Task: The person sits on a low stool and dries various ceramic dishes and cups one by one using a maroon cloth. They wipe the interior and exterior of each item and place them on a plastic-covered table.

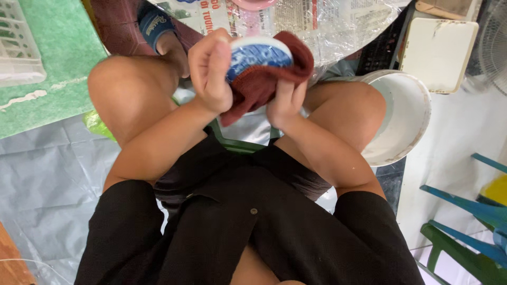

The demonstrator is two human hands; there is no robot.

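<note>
A small round dish with a blue-and-white pattern (257,55) is held above the lap, between the 2 bare knees, and is half wrapped in a dark red cloth (264,82). The cloth is folded around the dish's right side and underside, so that only the patterned face and the white rim are left showing. The left hand (211,71) is closed over the left edge of the dish, with the thumb laid across the rim; this grip appears to steady the piece. The right hand (287,100) is closed from below on the cloth and, through it, on the dish, so that the fabric is pressed against the surface, as it would be for wiping or drying.

Just beside the right knee a white plastic bucket (404,119) is set on the floor, within easy reach of the right arm; what it contains cannot be made out. Behind it a flat cream-coloured board (438,53) is seen. Beyond the hands, printed paper under a crumpled clear plastic sheet (327,24) is spread out, and the edge of a pink round object (253,4) is cut off by the top of the frame. A foot in a blue sandal (156,24) is planted on the reddish floor. To the left, a green mat (63,58) and the corner of a white plastic crate (18,47) are visible, and a grey tarpaulin (47,174) is spread below them. At the right edge, parts of blue and green plastic chairs (465,232) are seen.
</note>
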